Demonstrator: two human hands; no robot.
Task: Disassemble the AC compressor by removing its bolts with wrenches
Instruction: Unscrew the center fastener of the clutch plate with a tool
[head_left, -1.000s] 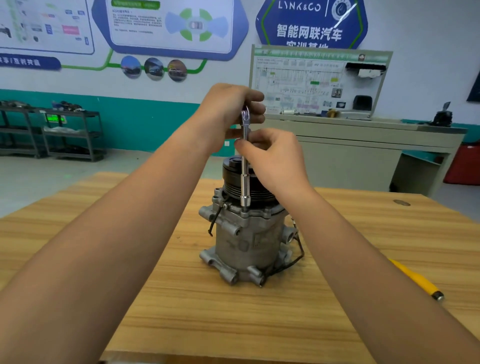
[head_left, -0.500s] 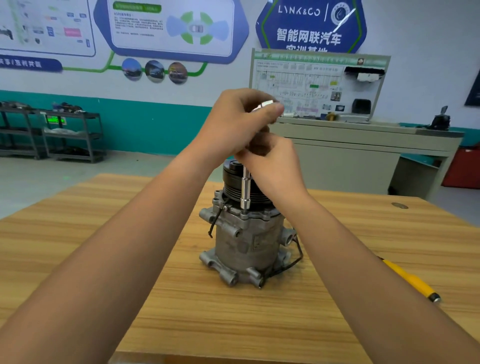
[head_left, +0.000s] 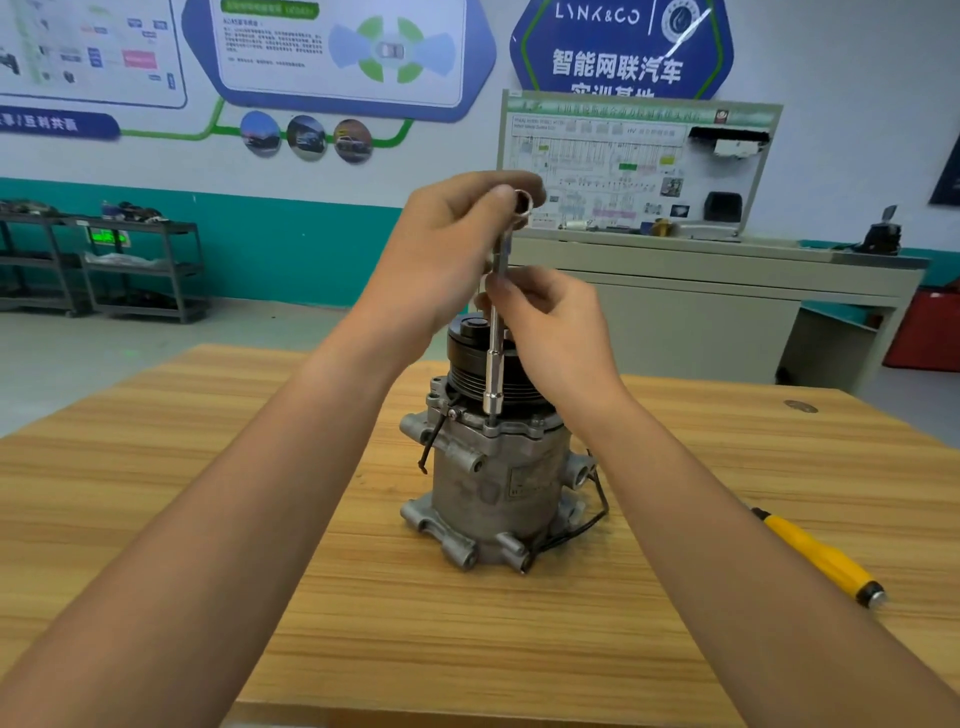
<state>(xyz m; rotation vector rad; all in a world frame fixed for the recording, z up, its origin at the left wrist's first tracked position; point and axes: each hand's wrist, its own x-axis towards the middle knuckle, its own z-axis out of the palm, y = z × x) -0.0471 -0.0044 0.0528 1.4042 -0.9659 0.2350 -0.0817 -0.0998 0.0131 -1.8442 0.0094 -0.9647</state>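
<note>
A grey metal AC compressor (head_left: 493, 478) with a black pulley on top stands upright in the middle of the wooden table (head_left: 363, 623). A slim silver socket wrench (head_left: 493, 364) stands vertically with its lower socket over a bolt on the compressor's upper flange. My left hand (head_left: 447, 254) grips the wrench's top end, where a ring head shows beside my fingertips. My right hand (head_left: 550, 327) pinches the wrench's shaft lower down, just above the pulley. The bolt itself is hidden under the socket.
A yellow-handled tool (head_left: 821, 556) lies on the table to the right of my right forearm. Behind the table stands a grey bench (head_left: 701, 312) with a wiring display board. Metal shelves (head_left: 104, 265) line the far left wall.
The wrench's top end has turned: the ring head faced me one second ago, was covered by my left fingers, and now shows at the right of my left hand. My right hand stays on the shaft.
</note>
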